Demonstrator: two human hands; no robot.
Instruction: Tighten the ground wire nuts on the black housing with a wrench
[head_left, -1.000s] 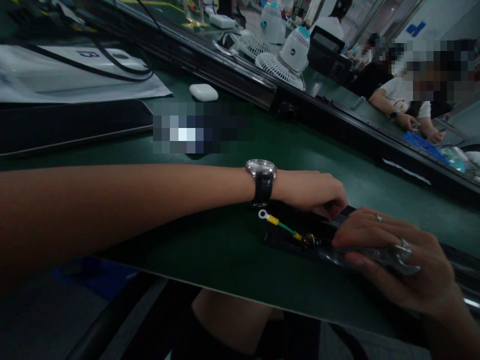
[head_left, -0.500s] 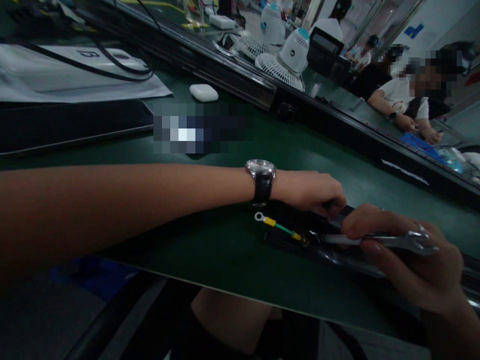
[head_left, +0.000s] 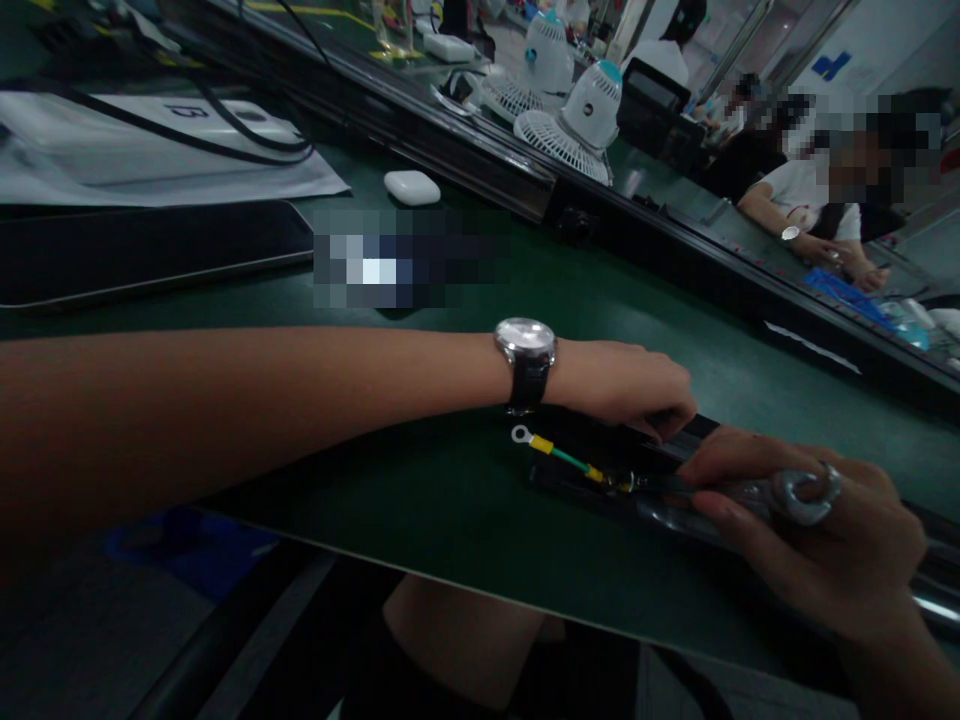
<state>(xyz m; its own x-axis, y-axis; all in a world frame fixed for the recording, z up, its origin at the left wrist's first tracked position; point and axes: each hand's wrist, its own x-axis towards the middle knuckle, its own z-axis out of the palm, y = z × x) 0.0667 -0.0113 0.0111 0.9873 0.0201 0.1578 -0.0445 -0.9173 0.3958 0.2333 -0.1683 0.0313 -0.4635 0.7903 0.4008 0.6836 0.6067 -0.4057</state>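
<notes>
My right hand [head_left: 814, 520] is closed around a metal combination wrench [head_left: 802, 497], its open jaw pointing up past my thumb and its far end at a bolt. A short green wire [head_left: 568, 458] with yellow sleeves runs from that bolt; a ring terminal [head_left: 520, 434] sits at its free end. The bolt is on a long black bar [head_left: 551, 480] lying along the green table. My left hand [head_left: 626, 380], with a watch on the wrist, rests over the bar with fingers curled onto it; the fingertips are hidden.
On the green table [head_left: 420, 490] lie a white earbud case [head_left: 412, 187], a dark tablet-like slab [head_left: 150, 250] and a bagged white item [head_left: 150, 140] with black cable. A dark rail [head_left: 465, 160] crosses behind. Beyond it are white fans [head_left: 592, 105] and a seated person [head_left: 802, 195].
The wrench has turned in my right hand: its open jaw now faces upward and its shaft is lower, nearer the bar. My left hand stays almost in place.
</notes>
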